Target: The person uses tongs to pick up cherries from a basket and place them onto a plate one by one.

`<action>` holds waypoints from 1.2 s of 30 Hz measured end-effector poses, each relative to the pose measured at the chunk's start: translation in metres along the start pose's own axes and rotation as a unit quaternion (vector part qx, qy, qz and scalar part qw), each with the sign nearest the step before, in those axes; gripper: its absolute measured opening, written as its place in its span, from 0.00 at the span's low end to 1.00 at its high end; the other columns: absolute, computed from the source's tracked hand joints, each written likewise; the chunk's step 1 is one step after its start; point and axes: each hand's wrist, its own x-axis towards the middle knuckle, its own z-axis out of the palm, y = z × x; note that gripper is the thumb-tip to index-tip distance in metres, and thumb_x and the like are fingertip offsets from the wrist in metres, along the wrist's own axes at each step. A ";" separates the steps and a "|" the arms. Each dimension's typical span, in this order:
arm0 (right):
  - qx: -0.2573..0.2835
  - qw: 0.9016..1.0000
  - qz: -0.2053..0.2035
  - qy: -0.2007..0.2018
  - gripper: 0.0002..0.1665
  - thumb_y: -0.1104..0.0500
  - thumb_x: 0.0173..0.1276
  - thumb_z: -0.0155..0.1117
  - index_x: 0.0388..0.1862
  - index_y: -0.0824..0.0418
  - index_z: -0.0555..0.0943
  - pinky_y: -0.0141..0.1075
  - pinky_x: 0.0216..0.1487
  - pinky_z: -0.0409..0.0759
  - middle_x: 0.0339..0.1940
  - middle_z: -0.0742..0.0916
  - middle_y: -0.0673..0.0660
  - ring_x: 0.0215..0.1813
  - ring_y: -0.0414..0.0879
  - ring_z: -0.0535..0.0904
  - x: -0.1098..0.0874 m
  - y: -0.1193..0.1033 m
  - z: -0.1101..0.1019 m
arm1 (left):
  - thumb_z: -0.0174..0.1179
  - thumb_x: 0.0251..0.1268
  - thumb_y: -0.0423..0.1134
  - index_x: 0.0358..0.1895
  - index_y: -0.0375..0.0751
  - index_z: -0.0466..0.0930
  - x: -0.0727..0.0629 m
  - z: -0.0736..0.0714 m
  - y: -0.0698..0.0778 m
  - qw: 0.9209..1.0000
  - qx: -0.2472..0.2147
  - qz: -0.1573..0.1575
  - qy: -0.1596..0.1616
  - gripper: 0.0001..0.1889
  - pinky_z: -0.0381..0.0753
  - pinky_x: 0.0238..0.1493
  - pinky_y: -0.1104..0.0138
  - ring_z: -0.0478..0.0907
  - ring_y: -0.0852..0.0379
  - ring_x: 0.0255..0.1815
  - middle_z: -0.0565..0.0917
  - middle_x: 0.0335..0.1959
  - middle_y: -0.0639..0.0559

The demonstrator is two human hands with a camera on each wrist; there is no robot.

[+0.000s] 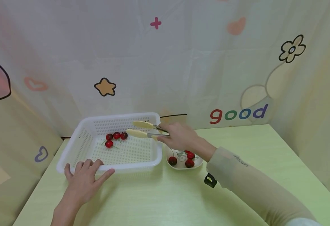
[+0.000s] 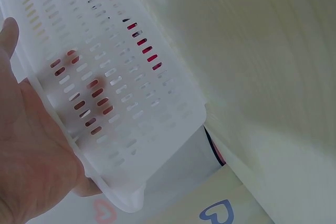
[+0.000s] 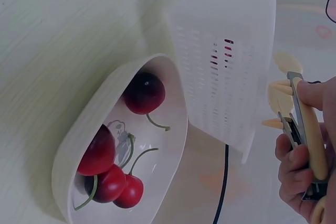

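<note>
My left hand grips the near left rim of a white perforated plastic basket, fingers over the edge and thumb outside. In the left wrist view its fingers show through the slots. Several red cherries with green stems lie in the basket's left part. My right hand holds yellow-tipped tongs above the basket's right side. The tips are spread apart and nothing shows between them. Under the right wrist stands a small white bowl with several dark red cherries, partly hidden by the arm in the head view.
The basket and bowl stand side by side on a pale green table. A printed curtain hangs behind and at the sides. A black strap piece sticks out below the right sleeve.
</note>
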 end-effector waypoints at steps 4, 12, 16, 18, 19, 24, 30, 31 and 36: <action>0.007 1.000 0.011 -0.008 0.27 0.42 0.77 0.60 0.67 0.55 0.77 0.33 0.20 0.71 0.41 0.87 0.51 0.25 0.42 0.77 0.003 -0.004 0.001 | 0.51 0.70 0.73 0.54 0.45 0.80 0.001 0.001 0.001 1.000 -0.001 0.004 0.003 0.34 0.34 0.61 0.21 0.69 0.29 0.56 0.79 0.50 0.40; 0.005 0.999 0.021 -0.025 0.32 0.40 0.78 0.60 0.73 0.54 0.74 0.30 0.18 0.68 0.46 0.88 0.53 0.24 0.41 0.77 0.009 -0.012 0.003 | 0.51 0.70 0.72 0.53 0.44 0.80 0.000 0.001 0.001 1.000 0.001 0.005 0.007 0.33 0.35 0.61 0.21 0.69 0.29 0.55 0.79 0.48 0.40; -0.003 0.999 0.021 -0.028 0.33 0.40 0.78 0.59 0.75 0.53 0.73 0.31 0.18 0.69 0.47 0.88 0.53 0.24 0.41 0.77 0.012 -0.016 0.005 | 0.51 0.70 0.72 0.53 0.44 0.80 0.000 0.001 0.002 1.000 0.003 0.004 0.005 0.34 0.35 0.61 0.21 0.69 0.30 0.55 0.79 0.48 0.40; -0.003 0.999 0.019 -0.029 0.34 0.40 0.78 0.58 0.75 0.53 0.72 0.31 0.19 0.70 0.48 0.88 0.54 0.24 0.41 0.77 0.013 -0.017 0.006 | 0.52 0.70 0.72 0.53 0.44 0.80 0.000 0.001 0.002 1.000 0.003 0.004 0.003 0.33 0.35 0.60 0.21 0.69 0.29 0.55 0.79 0.48 0.40; 0.000 0.999 0.019 -0.029 0.34 0.40 0.78 0.58 0.76 0.54 0.72 0.31 0.19 0.70 0.49 0.88 0.55 0.24 0.41 0.78 0.014 -0.018 0.007 | 0.52 0.70 0.72 0.53 0.44 0.80 0.000 0.001 0.002 1.000 0.003 0.003 0.004 0.33 0.35 0.60 0.21 0.69 0.30 0.55 0.79 0.48 0.40; 0.015 0.999 0.014 -0.031 0.33 0.41 0.78 0.59 0.75 0.53 0.72 0.31 0.18 0.70 0.53 0.88 0.55 0.26 0.41 0.79 0.019 -0.023 0.012 | 0.52 0.70 0.72 0.53 0.44 0.80 -0.002 0.001 0.002 1.000 0.002 0.004 0.008 0.33 0.35 0.61 0.21 0.69 0.30 0.55 0.79 0.47 0.41; -0.008 1.000 -0.002 -0.021 0.29 0.40 0.78 0.59 0.69 0.52 0.76 0.32 0.21 0.70 0.49 0.88 0.54 0.27 0.42 0.77 0.024 -0.027 0.020 | 0.52 0.70 0.72 0.53 0.44 0.80 -0.002 0.001 0.002 1.000 0.003 0.005 0.011 0.33 0.35 0.61 0.21 0.69 0.30 0.55 0.79 0.46 0.42; -0.016 1.000 -0.004 -0.019 0.28 0.39 0.77 0.60 0.68 0.52 0.77 0.33 0.22 0.71 0.50 0.88 0.53 0.29 0.43 0.78 0.025 -0.028 0.021 | 0.51 0.70 0.72 0.53 0.44 0.80 -0.002 0.001 0.002 1.000 0.004 0.005 0.010 0.33 0.35 0.61 0.21 0.69 0.30 0.55 0.79 0.46 0.42; -0.026 0.999 -0.010 -0.027 0.29 0.39 0.78 0.59 0.69 0.53 0.76 0.36 0.30 0.76 0.54 0.88 0.54 0.34 0.45 0.79 0.029 -0.034 0.025 | 0.51 0.70 0.73 0.53 0.44 0.80 -0.002 0.000 0.002 1.000 0.006 0.002 0.006 0.34 0.35 0.61 0.22 0.69 0.30 0.55 0.79 0.47 0.41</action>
